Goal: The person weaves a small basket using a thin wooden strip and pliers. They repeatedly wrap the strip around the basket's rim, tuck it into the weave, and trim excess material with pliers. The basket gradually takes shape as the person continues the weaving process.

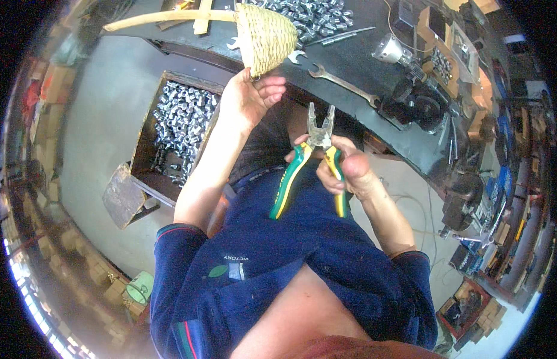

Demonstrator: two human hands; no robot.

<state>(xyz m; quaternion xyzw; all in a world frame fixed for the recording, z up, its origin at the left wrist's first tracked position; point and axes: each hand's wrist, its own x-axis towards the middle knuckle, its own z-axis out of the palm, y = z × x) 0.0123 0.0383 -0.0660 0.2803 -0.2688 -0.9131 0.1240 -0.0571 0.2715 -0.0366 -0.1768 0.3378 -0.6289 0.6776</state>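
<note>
My left hand (251,99) is pinched at the lower corner of a small woven bamboo scoop (267,37), where a bit of wire shows by the fingertips. The scoop is cone-shaped, and its long pale handle (170,19) stretches to the left over the bench. My right hand (344,167) grips a pair of pliers (319,137) with green and yellow handles. The plier jaws point away from me and stand apart with nothing between them. Part of the right-hand fingers is hidden behind the handles.
A wooden box (164,128) of shiny metal fittings stands at the left. More fittings (320,18) are heaped on the dark workbench (374,66), near a spanner (344,84) and a metal rod (338,37). A lamp (391,49) and a dark machine (416,105) occupy its right side.
</note>
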